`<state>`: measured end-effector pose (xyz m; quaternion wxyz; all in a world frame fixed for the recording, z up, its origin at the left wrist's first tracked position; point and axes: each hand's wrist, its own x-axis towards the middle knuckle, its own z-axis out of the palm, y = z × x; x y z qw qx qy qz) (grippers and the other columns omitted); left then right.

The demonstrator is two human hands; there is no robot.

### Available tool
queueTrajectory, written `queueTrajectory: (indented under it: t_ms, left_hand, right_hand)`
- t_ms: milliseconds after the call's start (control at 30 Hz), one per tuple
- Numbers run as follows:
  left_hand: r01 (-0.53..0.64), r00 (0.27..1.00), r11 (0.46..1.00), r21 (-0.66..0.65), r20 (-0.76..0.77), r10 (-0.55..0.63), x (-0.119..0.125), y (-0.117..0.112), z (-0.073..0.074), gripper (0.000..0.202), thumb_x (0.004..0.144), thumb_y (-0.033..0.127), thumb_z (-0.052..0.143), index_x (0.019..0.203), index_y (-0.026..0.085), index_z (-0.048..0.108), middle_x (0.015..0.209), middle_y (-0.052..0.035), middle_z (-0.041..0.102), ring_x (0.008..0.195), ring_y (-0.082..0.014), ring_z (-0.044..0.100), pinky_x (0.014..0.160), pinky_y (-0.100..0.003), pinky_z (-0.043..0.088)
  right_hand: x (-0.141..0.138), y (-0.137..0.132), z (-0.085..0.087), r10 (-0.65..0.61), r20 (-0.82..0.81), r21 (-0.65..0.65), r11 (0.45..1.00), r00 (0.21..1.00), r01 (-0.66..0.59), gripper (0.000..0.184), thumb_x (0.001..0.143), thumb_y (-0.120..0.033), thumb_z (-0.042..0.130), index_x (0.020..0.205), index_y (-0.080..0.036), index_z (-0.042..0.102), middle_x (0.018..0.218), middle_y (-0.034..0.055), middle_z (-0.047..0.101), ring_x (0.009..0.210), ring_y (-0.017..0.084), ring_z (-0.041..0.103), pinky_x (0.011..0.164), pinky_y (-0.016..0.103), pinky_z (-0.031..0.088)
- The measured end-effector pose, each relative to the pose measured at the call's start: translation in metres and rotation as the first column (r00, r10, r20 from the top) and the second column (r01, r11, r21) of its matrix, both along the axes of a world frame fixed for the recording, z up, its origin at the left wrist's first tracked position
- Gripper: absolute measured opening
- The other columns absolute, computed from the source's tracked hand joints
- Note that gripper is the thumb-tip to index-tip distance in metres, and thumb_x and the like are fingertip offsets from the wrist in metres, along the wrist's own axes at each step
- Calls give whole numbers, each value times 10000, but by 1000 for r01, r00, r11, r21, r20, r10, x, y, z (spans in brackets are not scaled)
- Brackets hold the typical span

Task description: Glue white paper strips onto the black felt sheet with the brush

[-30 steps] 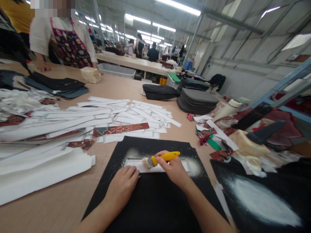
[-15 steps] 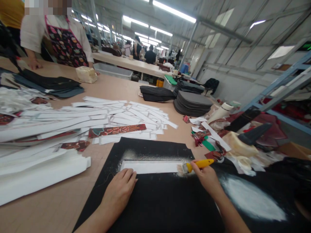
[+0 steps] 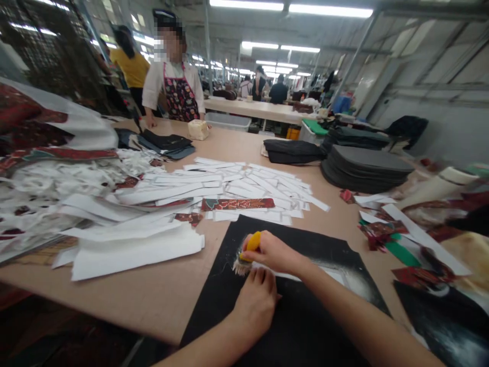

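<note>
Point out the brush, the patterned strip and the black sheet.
Brush [image 3: 254, 241]: head view, on its yellow handle.
Patterned strip [image 3: 238, 204]: head view, on the middle of its length.
Black sheet [image 3: 305, 326]: head view, on its bare lower part.

One brush [image 3: 254, 239] and two white-dusted black mats [image 3: 305, 326] show.

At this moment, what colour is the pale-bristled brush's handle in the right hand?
Yellow handle, seen in the head view.
</note>
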<state>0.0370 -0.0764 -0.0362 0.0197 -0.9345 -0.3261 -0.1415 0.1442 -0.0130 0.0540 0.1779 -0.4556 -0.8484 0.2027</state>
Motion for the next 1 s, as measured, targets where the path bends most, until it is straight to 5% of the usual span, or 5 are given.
queueTrajectory:
  t_ms: [267, 600, 700, 833, 1000]
  left_hand:
    - [10, 999, 1000, -4, 45, -10, -1, 1, -5, 270, 841, 283, 491, 998, 84, 585, 994, -118, 563, 921, -262, 486, 823, -414, 442]
    - [33, 999, 999, 10, 34, -34, -1, 2, 0, 234, 835, 239, 492, 980, 84, 591, 985, -121, 551, 878, -247, 490, 748, -391, 473]
    - [31, 999, 999, 39, 14, -32, -2, 1, 1, 240, 844, 222, 468, 1002, 85, 587, 976, -121, 555, 869, -244, 494, 741, -399, 478]
    - [31, 1000, 997, 68, -5, -31, -2, 2, 3, 256, 864, 223, 440, 1028, 90, 584, 972, -117, 560, 880, -242, 497, 735, -384, 480]
    - [54, 998, 989, 134, -25, -52, -1, 4, 1, 251, 868, 224, 444, 1025, 101, 597, 946, -104, 574, 870, -235, 502, 734, -365, 471]
  right_hand:
    - [-13, 12, 10, -20, 358, 131, 991, 934, -29, 219, 835, -351, 537, 751, -159, 600, 664, 13, 626, 621, 130, 549, 656, 260, 348]
    - [20, -8, 12, -393, 396, 272, 913, 830, 303, 256, 858, -340, 471, 838, -135, 624, 718, 73, 654, 692, 177, 582, 729, 299, 375]
    - [27, -21, 7, -311, 249, 203, 943, 917, 264, 241, 850, -374, 504, 849, -167, 628, 786, 45, 661, 753, 154, 579, 783, 277, 374]
    - [78, -43, -6, -392, 157, 82, 920, 906, 384, 192, 838, -321, 515, 804, -184, 647, 728, 14, 653, 682, 131, 575, 714, 248, 389]
    - [181, -103, -2, -714, 261, 195, 698, 650, 689, 254, 825, -326, 479, 693, -177, 636, 635, 40, 615, 624, 157, 547, 632, 266, 384]
